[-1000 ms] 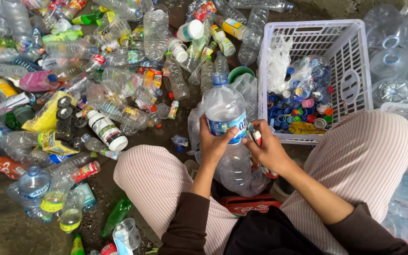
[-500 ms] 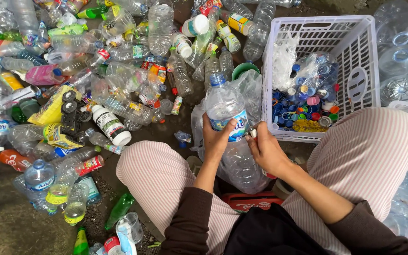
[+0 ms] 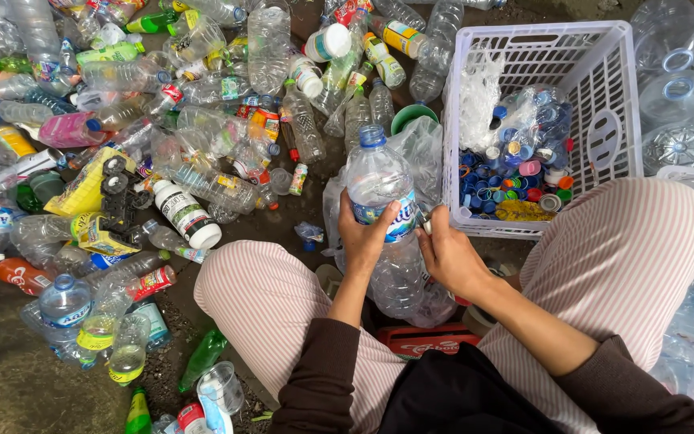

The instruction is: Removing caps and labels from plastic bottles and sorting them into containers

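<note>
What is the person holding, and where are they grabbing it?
A clear plastic water bottle with a blue cap. The left hand wraps its labelled middle; the right hand pinches at the label's edge.

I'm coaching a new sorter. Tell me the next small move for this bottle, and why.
Probably peel the label off: the left hand has the clear bottle upright in its grip, and the right hand sits at the label's edge. The blue cap is on.

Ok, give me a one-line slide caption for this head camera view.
Left hand grips a clear plastic bottle; right hand works at its label, beside a white basket of caps.
</note>
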